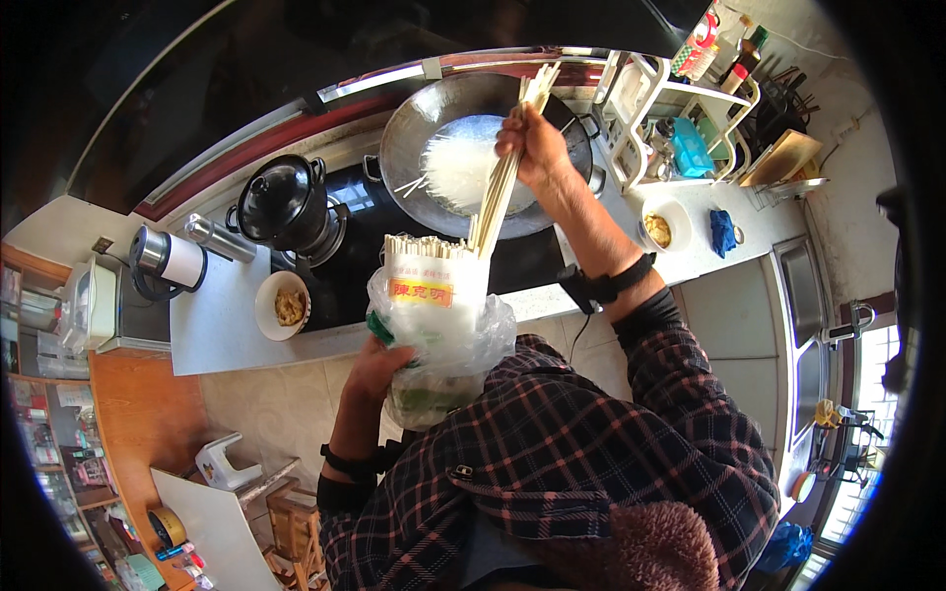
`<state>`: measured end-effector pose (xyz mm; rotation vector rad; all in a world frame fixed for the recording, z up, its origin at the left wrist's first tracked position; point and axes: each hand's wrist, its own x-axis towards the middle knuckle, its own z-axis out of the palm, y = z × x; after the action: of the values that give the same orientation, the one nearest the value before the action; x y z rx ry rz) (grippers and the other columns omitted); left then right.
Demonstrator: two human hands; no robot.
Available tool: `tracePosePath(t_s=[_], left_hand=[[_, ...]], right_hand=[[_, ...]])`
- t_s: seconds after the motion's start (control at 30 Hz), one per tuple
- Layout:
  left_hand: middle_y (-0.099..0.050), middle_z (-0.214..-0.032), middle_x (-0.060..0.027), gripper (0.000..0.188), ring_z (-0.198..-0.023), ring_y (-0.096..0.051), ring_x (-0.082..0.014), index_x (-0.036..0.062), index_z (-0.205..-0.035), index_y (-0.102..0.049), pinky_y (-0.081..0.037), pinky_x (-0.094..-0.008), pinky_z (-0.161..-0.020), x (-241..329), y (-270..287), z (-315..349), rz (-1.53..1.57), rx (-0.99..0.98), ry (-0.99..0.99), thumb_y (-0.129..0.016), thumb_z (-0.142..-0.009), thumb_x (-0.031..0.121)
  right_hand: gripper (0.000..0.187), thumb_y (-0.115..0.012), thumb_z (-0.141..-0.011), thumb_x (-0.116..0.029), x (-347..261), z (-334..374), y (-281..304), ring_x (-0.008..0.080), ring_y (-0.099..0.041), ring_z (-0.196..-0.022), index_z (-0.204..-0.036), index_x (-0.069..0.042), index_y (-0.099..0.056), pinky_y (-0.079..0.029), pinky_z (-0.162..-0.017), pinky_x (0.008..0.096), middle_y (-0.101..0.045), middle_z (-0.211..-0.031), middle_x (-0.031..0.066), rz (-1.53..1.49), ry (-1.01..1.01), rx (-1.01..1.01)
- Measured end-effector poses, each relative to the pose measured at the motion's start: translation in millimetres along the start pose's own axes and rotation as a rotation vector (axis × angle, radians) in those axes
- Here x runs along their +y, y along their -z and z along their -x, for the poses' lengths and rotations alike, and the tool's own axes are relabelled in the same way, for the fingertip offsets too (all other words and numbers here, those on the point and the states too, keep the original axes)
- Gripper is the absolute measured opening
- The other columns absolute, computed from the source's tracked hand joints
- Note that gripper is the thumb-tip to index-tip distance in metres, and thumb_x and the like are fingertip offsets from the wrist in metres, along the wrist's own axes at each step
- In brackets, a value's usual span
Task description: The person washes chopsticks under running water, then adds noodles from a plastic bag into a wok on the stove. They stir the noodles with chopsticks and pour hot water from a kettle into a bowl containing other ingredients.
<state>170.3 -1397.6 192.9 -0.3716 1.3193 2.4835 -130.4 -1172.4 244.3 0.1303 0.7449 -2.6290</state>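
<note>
By the bench's (pixel 222 335) front edge, the left hand (pixel 376 369) grips a plastic-bagged white packet (pixel 432 271) of noodles, yellow-labelled; rightward, the right hand (pixel 535 148) clasps a straight, pale, dry noodle bundle (pixel 501 192), slanting over the wok (pixel 402 143).

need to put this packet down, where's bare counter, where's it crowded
Bare: left counter between the kettle and left bowl; right counter between the small ring by the blue cloth and sink. Crowded: the hob, with wok and black pot.

Wok (pixel 406 138) on stove (pixel 379 239) — pot (pixel 279 202) left, rack (pixel 709 95) right.
</note>
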Motion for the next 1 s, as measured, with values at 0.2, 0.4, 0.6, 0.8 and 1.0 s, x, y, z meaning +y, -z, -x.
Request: tracePosePath(t_s=[0.2,0.4,0.6,0.8,1.0], left_hand=[[-0.057,-0.119,-0.0137,0.062,-0.105,-0.058,-0.0259,0.0000,-0.130,-0.042,-0.049,-0.0385,-0.088,3.0,-1.4,10.1,0.013,0.045,-0.003,-0.059,-0.071,0.003],[-0.056,-0.120,-0.0136,0.064,-0.106,-0.057,-0.0259,-0.0002,-0.131,-0.041,-0.049,-0.0380,-0.088,4.4,-0.6,20.3,0.068,0.023,-0.063,-0.059,-0.069,0.003],[-0.055,-0.120,-0.0134,0.065,-0.106,-0.057,-0.0255,-0.0002,-0.131,-0.041,-0.049,-0.0375,-0.088,9.1,-5.6,26.8,0.123,-0.040,-0.100,-0.059,-0.068,0.003],[-0.056,-0.119,-0.0130,0.065,-0.105,-0.057,-0.0248,-0.0006,-0.130,-0.042,-0.049,-0.0364,-0.088,13.0,-4.4,22.9,0.061,-0.073,-0.118,-0.060,-0.068,0.005],[-0.056,-0.119,-0.0124,0.064,-0.105,-0.056,-0.0238,-0.0012,-0.130,-0.042,-0.048,-0.0359,-0.088,5.7,1.9,18.0,0.048,-0.029,-0.126,-0.058,-0.069,0.007]], right_hand=[[0.032,-0.033,-0.100,-0.035,-49.5,-59.2,40.9,0.0094,-0.032,-0.048,-0.081,-0.011,-0.041,-0.034,-0.047,0.0267,-0.037,-0.062,-0.0019,-0.092,0.165,0.184],[0.012,-0.040,-0.090,-0.020,-47.1,-108.7,82.3,0.0157,-0.037,-0.047,-0.083,-0.010,-0.040,-0.037,-0.049,0.0340,-0.039,-0.059,0.0027,-0.206,0.402,0.424],[0.033,-0.045,-0.090,-0.037,-1.3,-119.7,86.6,0.0265,-0.053,-0.068,-0.103,-0.007,-0.046,-0.047,-0.063,0.0407,-0.052,-0.082,0.0114,-0.171,0.363,0.552],[0.058,-0.044,-0.091,-0.041,1.2,-65.7,88.1,0.0259,-0.057,-0.088,-0.110,0.013,-0.052,-0.045,-0.073,0.0386,-0.057,-0.102,0.0235,0.908,0.122,0.484],[0.039,-0.051,-0.092,-0.036,-6.6,14.2,54.1,0.0120,-0.061,-0.071,-0.112,-0.003,-0.057,-0.045,-0.056,0.0252,-0.064,-0.093,0.0084,1.449,-0.102,-0.001]])
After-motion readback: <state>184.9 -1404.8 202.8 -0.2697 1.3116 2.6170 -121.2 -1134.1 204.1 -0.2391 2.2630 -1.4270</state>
